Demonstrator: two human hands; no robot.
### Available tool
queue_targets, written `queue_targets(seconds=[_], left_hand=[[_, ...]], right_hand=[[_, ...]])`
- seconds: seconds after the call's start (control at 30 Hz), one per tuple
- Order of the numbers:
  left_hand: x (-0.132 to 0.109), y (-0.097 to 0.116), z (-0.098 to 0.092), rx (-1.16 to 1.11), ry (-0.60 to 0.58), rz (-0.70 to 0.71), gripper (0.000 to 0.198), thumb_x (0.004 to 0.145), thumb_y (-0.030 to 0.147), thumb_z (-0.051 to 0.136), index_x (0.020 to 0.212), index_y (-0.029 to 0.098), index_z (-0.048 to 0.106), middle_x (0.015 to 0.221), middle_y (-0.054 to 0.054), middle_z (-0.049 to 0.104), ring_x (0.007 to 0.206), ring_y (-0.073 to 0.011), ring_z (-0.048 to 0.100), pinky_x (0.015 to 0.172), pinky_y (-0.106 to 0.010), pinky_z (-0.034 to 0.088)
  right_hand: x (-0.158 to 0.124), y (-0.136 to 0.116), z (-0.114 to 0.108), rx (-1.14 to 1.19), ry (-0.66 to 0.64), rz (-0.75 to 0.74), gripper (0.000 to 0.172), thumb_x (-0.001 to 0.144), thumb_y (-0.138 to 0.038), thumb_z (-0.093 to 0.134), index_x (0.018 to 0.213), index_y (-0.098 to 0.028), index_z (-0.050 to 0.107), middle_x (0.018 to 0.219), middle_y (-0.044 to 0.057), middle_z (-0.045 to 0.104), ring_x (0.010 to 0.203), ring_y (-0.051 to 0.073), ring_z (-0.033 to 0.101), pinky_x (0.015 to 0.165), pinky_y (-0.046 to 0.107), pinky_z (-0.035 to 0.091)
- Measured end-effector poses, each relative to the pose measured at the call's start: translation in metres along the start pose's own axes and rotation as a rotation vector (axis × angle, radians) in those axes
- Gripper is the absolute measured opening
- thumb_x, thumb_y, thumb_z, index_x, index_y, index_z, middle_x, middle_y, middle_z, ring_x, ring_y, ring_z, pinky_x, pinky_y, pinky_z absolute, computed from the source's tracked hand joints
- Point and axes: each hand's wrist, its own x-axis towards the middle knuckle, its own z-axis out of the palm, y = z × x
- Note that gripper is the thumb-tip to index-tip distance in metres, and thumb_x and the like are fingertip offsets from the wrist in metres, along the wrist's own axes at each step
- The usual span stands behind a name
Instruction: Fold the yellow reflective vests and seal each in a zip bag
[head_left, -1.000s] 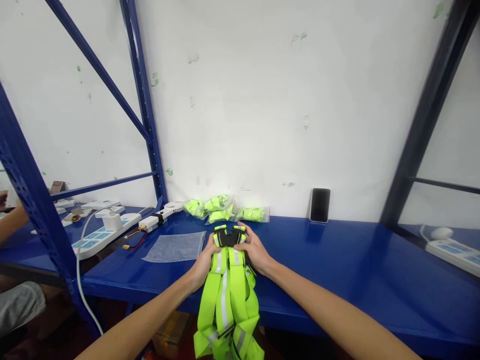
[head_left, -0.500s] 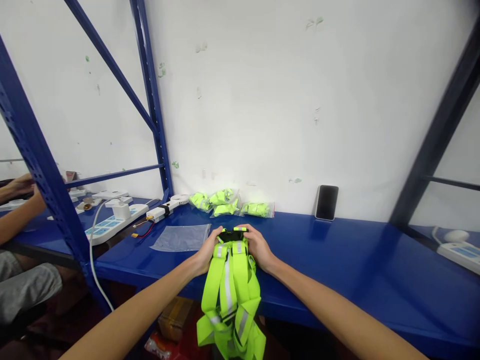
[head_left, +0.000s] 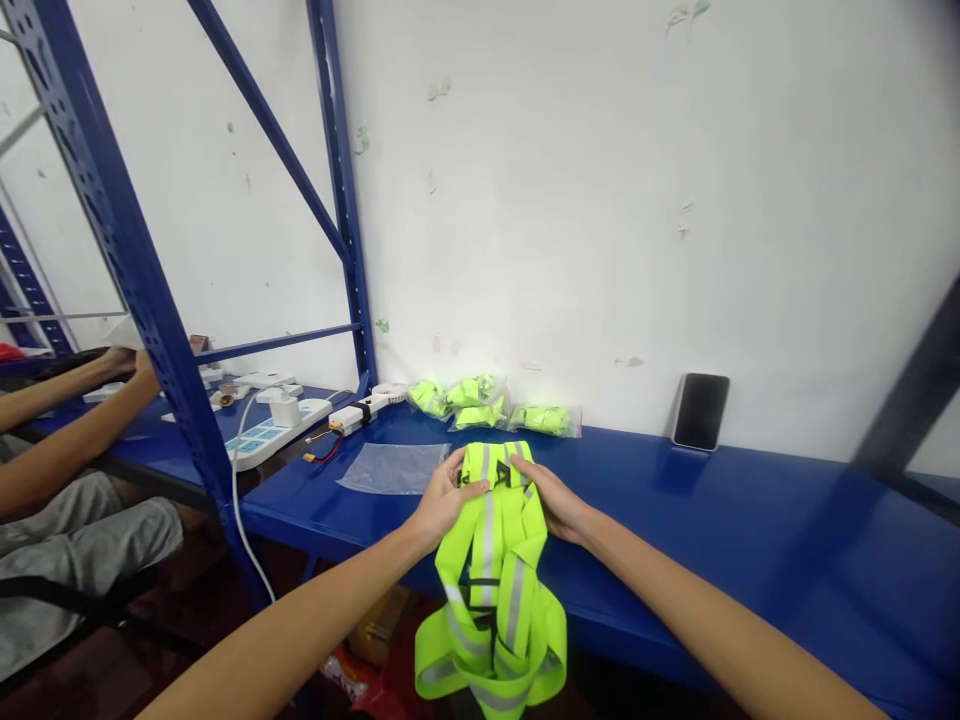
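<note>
**Left fingers**: extended and slightly spread, laid flat across the upper panel of the vest, with no pinch visible.

**Right fingers**: extended and close together, resting on the vest's upper right edge, with no pinch visible.

**Left hand** and **right hand**: bare, one on either side of the vest's upper end, both touching the fabric.

**Reflective safety vest**: fluorescent yellow-green with grey reflective stripes and black webbing. Its upper end lies on the front of the worktop; the rest hangs over the edge in loops.

**Worktop**: blue painted steel.

**Clear plastic bag**: lying flat just beside the left hand.

**Bagged fluorescent items**: a small cluster against the wall, behind the vest.

**Smartphone**: dark screen, propped upright against the wall, right of the cluster.

**White power strip**: at the left end of the worktop, beyond the blue rack upright.

**Red-and-black wires**: near the power strip.

**Co-worker's arms**: at far left, reaching over a further blue surface.

**Cardboard box**: below the worktop.
</note>
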Motion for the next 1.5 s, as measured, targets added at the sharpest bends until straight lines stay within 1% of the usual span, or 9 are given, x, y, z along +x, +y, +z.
queue_targets(seconds=[0.3, 0.57, 0.7, 0.8, 0.9, 1.0, 1.1, 1.33, 1.5], left_hand=[[-0.001, 0.022, -0.006, 0.021, 0.119, 0.071, 0.062, 0.066, 0.025, 0.077, 0.122, 0.019, 0.053, 0.12, -0.01, 0.063, 0.109, -0.0279, 0.06, 0.089, -0.037, 0.049], [-0.006, 0.051, -0.001, -0.044, 0.151, -0.075, 0.052, 0.067, 0.023, 0.076, 0.116, 0.019, 0.058, 0.106, -0.009, 0.069, 0.086, -0.0266, 0.069, 0.075, -0.036, 0.055], [-0.006, 0.048, 0.008, -0.025, 0.139, -0.089, 0.055, 0.066, 0.024, 0.076, 0.117, 0.02, 0.055, 0.103, -0.008, 0.069, 0.085, -0.0258, 0.069, 0.072, -0.034, 0.055], [-0.004, 0.043, 0.008, 0.011, 0.174, -0.073, 0.062, 0.065, 0.025, 0.078, 0.12, 0.023, 0.05, 0.099, -0.006, 0.068, 0.083, -0.0249, 0.069, 0.071, -0.034, 0.055], [-0.001, 0.04, 0.004, 0.019, 0.206, -0.046, 0.062, 0.066, 0.028, 0.077, 0.121, 0.025, 0.048, 0.096, -0.005, 0.067, 0.081, -0.0247, 0.069, 0.069, -0.035, 0.055], [-0.001, 0.041, 0.001, 0.012, 0.199, -0.046, 0.062, 0.066, 0.028, 0.077, 0.121, 0.025, 0.048, 0.099, -0.006, 0.067, 0.081, -0.0246, 0.069, 0.07, -0.035, 0.055], [-0.003, 0.043, 0.001, 0.026, 0.178, -0.064, 0.063, 0.065, 0.027, 0.078, 0.121, 0.024, 0.048, 0.103, -0.006, 0.067, 0.084, -0.0249, 0.068, 0.072, -0.034, 0.054], [-0.009, 0.037, 0.014, 0.072, 0.108, -0.011, 0.061, 0.067, 0.029, 0.076, 0.121, 0.024, 0.049, 0.108, -0.007, 0.064, 0.096, -0.0253, 0.064, 0.083, -0.034, 0.051], [-0.013, 0.017, 0.027, -0.018, 0.028, -0.045, 0.062, 0.072, 0.028, 0.072, 0.125, 0.03, 0.04, 0.106, -0.004, 0.062, 0.092, -0.0209, 0.062, 0.082, -0.032, 0.049]], right_hand=[[0.003, 0.002, -0.009, -0.091, -0.078, -0.126, 0.048, 0.064, -0.012, 0.072, 0.11, -0.019, 0.06, 0.105, 0.006, 0.068, 0.093, 0.022, 0.066, 0.085, 0.035, 0.051], [0.013, 0.007, -0.016, -0.096, 0.095, -0.239, 0.071, 0.053, -0.006, 0.065, 0.12, -0.024, 0.054, 0.11, 0.003, 0.065, 0.088, 0.021, 0.064, 0.069, 0.03, 0.051], [0.013, 0.006, -0.014, -0.096, 0.132, -0.304, 0.052, 0.054, -0.009, 0.063, 0.104, -0.02, 0.063, 0.107, 0.003, 0.067, 0.088, 0.022, 0.063, 0.069, 0.029, 0.05], [0.009, 0.003, -0.014, 0.022, 0.101, -0.219, 0.031, 0.067, -0.026, 0.06, 0.096, -0.017, 0.066, 0.099, 0.006, 0.07, 0.082, 0.022, 0.065, 0.069, 0.031, 0.05], [0.007, 0.002, -0.017, 0.147, 0.074, -0.153, 0.037, 0.077, -0.036, 0.054, 0.109, -0.019, 0.063, 0.107, 0.006, 0.068, 0.084, 0.022, 0.066, 0.075, 0.036, 0.051], [0.01, 0.0, -0.02, 0.146, 0.132, -0.209, 0.052, 0.073, -0.025, 0.065, 0.124, -0.023, 0.054, 0.108, 0.004, 0.068, 0.088, 0.02, 0.067, 0.083, 0.037, 0.05], [0.01, -0.002, -0.02, 0.133, 0.158, -0.225, 0.056, 0.067, -0.021, 0.074, 0.12, -0.019, 0.057, 0.098, 0.005, 0.071, 0.09, 0.019, 0.067, 0.089, 0.036, 0.047], [-0.002, -0.002, -0.009, -0.073, -0.099, -0.225, 0.045, 0.061, -0.023, 0.081, 0.103, -0.014, 0.068, 0.102, 0.01, 0.071, 0.095, 0.025, 0.066, 0.092, 0.04, 0.046], [0.0, 0.01, -0.006, -0.201, 0.011, -0.318, 0.042, 0.062, -0.028, 0.081, 0.1, -0.015, 0.07, 0.098, 0.009, 0.072, 0.091, 0.026, 0.067, 0.088, 0.043, 0.048]])
